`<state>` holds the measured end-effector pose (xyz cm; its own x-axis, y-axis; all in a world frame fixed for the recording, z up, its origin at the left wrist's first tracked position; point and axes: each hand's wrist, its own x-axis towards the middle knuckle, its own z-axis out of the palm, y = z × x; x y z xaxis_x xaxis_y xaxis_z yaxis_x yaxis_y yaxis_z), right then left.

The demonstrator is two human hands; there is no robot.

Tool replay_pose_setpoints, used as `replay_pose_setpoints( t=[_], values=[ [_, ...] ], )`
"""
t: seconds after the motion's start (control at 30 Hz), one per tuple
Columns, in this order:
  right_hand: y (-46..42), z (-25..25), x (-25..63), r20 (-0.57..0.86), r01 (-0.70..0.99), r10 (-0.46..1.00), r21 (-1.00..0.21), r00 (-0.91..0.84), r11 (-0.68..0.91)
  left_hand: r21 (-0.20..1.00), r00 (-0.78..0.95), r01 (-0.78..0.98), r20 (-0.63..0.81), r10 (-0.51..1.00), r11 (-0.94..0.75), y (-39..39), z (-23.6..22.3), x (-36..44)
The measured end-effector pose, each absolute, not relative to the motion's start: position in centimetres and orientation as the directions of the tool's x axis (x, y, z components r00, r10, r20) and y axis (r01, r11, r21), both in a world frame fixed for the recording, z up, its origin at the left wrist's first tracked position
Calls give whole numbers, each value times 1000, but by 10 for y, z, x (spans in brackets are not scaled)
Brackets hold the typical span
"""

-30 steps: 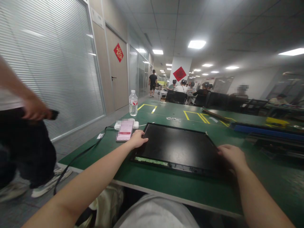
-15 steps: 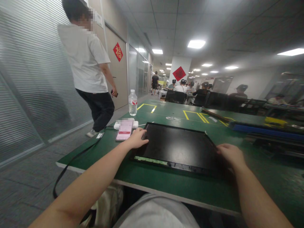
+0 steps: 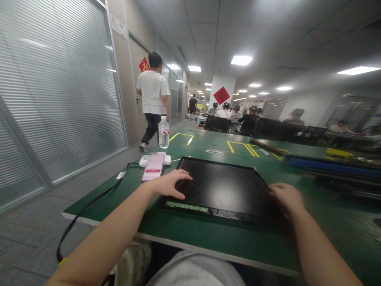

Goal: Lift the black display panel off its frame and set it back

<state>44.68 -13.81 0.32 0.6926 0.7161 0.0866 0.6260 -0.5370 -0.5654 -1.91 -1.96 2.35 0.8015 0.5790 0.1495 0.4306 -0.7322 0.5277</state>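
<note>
A black flat display panel lies on the green table before me. A green circuit strip runs along the left part of its near edge. My left hand is at the panel's left edge, thumb and fingers spread apart over the corner area. On the opposite side my right hand grips the panel's right edge; its lower fingers are hidden. Just beyond my left hand lies a phone with a lit pink screen, against a white power strip.
A water bottle stands behind the phone. Yellow tape marks are on the table. Long blue and black parts lie at the right. A black cord hangs over the left edge. One person walks in the aisle.
My left hand has opened wider, its thumb dropping away from the fingers. My right hand stays at the panel's edge. The person in the white shirt has walked farther off, and the view shifted slightly.
</note>
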Motion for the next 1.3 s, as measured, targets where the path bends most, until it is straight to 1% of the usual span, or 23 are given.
replay_pose_setpoints(
  t=[0.2, 0.4, 0.5, 0.63, 0.97, 1.17, 1.3],
  values=[
    [-138, 0, 450, 112, 644, 724, -563, 680, -518, 570, 840, 361, 146, 523, -738, -16, 26, -23],
    [-139, 3, 448, 75, 608, 711, -586, 699, -535, 588, 852, 330, 150, 501, -738, -17, 29, -22],
    [-138, 3, 449, 54, 588, 704, -597, 708, -545, 570, 862, 319, 158, 482, -757, -20, 30, -21],
    [-138, 3, 449, 86, 605, 706, -595, 703, -529, 558, 870, 304, 167, 464, -772, -24, 33, -18],
    [-138, 6, 446, 98, 620, 702, -565, 706, -545, 521, 892, 293, 154, 425, -802, -25, 32, -15],
    [-138, 4, 446, 96, 614, 703, -578, 705, -538, 452, 907, 280, 165, 388, -847, -24, 31, -16],
    [-139, 4, 444, 68, 598, 705, -590, 706, -542, 425, 906, 300, 152, 394, -854, -24, 31, -17]
  ],
)
